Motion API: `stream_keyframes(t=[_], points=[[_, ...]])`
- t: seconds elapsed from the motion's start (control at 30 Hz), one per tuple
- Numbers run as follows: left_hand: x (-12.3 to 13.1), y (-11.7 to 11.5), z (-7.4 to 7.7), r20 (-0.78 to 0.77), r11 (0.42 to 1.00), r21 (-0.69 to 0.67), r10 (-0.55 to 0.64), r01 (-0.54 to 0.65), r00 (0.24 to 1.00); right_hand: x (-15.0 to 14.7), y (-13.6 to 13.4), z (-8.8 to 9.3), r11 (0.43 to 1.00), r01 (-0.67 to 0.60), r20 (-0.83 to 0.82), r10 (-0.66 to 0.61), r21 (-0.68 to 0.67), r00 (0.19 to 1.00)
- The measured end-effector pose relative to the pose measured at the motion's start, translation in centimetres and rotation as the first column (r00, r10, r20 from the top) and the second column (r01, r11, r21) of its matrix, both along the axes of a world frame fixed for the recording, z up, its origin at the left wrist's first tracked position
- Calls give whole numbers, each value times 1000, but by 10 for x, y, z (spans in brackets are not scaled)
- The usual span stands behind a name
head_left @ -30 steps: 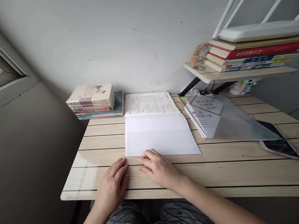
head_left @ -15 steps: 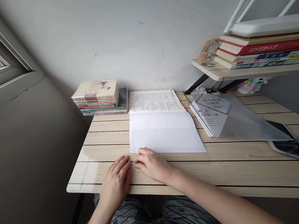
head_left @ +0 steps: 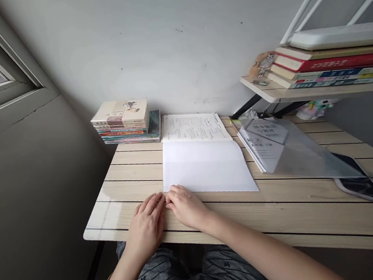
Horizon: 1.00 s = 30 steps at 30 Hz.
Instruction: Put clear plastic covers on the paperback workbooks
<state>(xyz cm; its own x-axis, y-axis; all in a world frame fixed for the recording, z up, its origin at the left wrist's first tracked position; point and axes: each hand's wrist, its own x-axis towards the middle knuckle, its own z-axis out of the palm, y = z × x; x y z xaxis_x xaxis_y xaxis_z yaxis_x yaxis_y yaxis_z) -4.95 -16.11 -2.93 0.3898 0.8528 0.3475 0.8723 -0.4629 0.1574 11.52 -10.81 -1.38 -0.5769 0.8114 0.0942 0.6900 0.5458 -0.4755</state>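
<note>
An open notebook (head_left: 205, 164) lies on the light wooden desk (head_left: 279, 210), its near page blank and its far page covered in handwriting. My left hand (head_left: 147, 225) rests flat on the desk just below the notebook's near left corner, fingers stretched out. Beside it my right hand (head_left: 186, 206) lies palm down, and its fingertips touch that same corner and my left fingertips. Neither hand holds anything.
A stack of books (head_left: 123, 122) stands at the back left against the wall. A clear plastic folder (head_left: 289, 147) over printed sheets lies to the right, with a dark tablet (head_left: 358, 178) beyond it. A shelf (head_left: 300, 89) carries more books at the upper right.
My right hand has slid left along the notebook's near edge until it meets my left hand at the corner. The camera has shifted slightly.
</note>
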Motion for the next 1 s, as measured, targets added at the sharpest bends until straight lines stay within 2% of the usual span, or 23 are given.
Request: stream_keyframes(t=[0.13, 0.23, 0.37, 0.43, 0.6, 0.8, 1.0], points=[[0, 0, -1, -32, 1000, -1, -3, 3, 999, -3, -7, -5, 996, -11, 24, 9, 90, 1000], [-1, 0, 2, -52, 1000, -14, -8, 7, 999, 0, -10, -8, 994, -10, -54, 16, 112, 998], [-1, 1, 6, -68, 999, -36, -2, 0, 998, 10, -7, -6, 999, 38, -290, -43, -22, 956], [-2, 1, 7, -61, 999, -47, 3, -6, 998, 16, -5, -3, 994, 65, -339, -90, -86, 937], [-2, 1, 6, -33, 998, -56, 4, -6, 999, 15, -4, 1, 997, 37, -243, -52, -67, 969], [-2, 2, 6, -39, 999, -54, 3, -5, 999, -1, -7, -7, 996, 73, -60, -70, 45, 996], [-1, 2, 6, -32, 999, -39, 8, -10, 999, 3, -8, -6, 997, 63, -95, -58, 43, 994]])
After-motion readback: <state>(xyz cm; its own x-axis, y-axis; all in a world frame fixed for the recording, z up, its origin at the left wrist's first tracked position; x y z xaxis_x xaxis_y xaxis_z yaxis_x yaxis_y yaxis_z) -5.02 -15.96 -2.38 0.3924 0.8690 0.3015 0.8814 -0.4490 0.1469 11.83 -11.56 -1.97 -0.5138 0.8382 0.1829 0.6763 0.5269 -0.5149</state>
